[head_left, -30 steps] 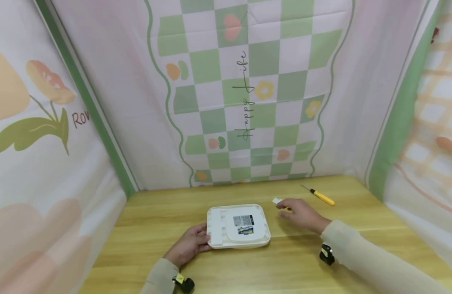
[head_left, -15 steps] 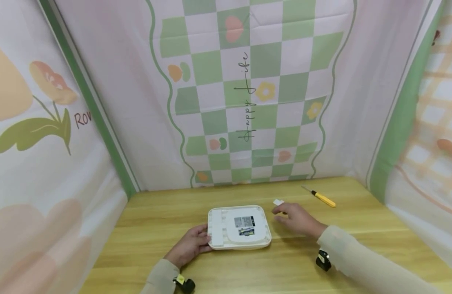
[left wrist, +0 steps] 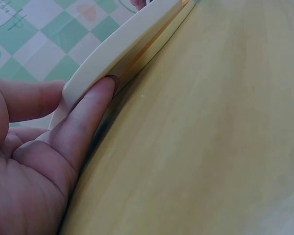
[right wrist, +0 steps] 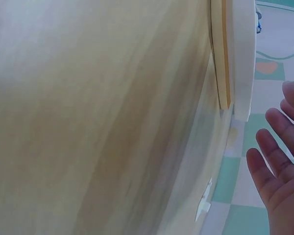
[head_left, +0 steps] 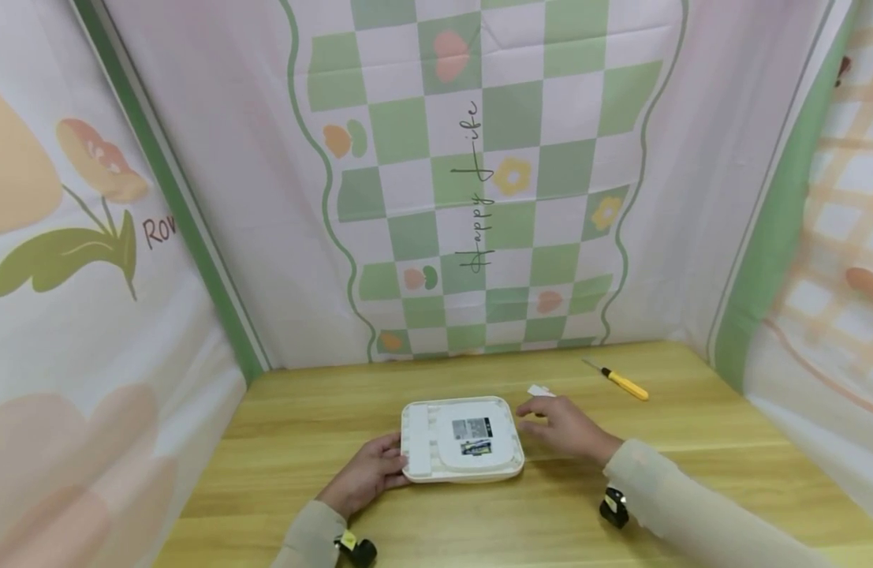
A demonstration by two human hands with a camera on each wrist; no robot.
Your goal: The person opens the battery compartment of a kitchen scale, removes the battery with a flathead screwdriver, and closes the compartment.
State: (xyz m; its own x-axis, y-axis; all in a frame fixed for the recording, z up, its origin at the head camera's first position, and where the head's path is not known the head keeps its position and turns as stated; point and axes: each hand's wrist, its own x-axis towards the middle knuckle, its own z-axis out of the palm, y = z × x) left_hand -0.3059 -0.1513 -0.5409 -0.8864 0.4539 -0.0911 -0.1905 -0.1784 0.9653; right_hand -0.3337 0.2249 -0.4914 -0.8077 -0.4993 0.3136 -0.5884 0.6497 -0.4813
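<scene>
A flat white device (head_left: 443,465) with rounded corners lies on the wooden table, its underside with a grey label (head_left: 471,428) facing up. Batteries (head_left: 476,448) show in its uncovered compartment. My left hand (head_left: 365,473) grips the device's left edge; in the left wrist view the thumb is on the rim and a finger (left wrist: 90,117) reaches underneath. Close to the device's right edge, my right hand (head_left: 567,426) hovers with relaxed fingers and holds nothing. Behind it on the table lies a small white plastic piece (head_left: 539,390), also seen in the right wrist view as a white piece (right wrist: 204,201).
A screwdriver (head_left: 624,384) with a yellow handle lies at the table's back right. Printed cloth (head_left: 479,237) hangs behind the table and at both sides. The wooden tabletop (head_left: 322,402) extends around the device.
My right hand has let go of the small white piece, which stays on the table, and has moved left towards the device. My left hand keeps its grip.
</scene>
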